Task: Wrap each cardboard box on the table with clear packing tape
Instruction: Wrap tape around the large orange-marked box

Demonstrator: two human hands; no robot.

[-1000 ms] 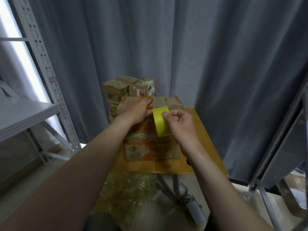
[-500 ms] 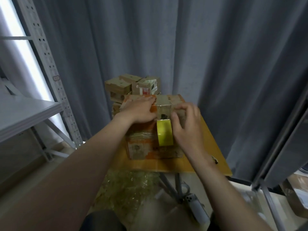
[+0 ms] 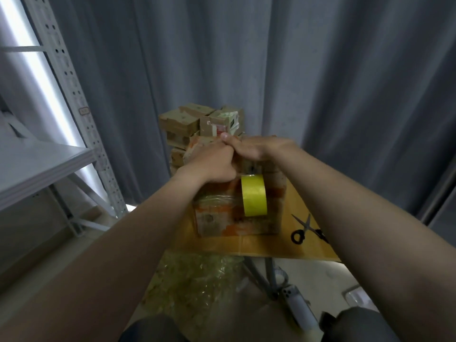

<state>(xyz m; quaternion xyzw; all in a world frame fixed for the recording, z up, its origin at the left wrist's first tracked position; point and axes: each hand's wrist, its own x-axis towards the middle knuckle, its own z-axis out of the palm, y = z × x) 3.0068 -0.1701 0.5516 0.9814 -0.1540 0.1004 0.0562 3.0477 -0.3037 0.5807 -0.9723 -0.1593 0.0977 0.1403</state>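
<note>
The person is pressing a tape strip down onto the top of the orange-printed cardboard box, which is sitting on the table. The left hand is bracing the top, its grip flat and grasping nothing. The right hand, just beside it, is smoothing the strip; whether its grip is pinching the tape, I cannot tell. The yellow tape roll is hanging below both hands against the front face. Judging by this, the next move is carrying the roll under the box.

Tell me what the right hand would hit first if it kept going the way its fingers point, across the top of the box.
The right hand points leftward over the big cardboard box; it would meet the left hand first, which it already seems to touch. Depth is unclear, so the small stacked boxes behind are likelier missed.
</note>
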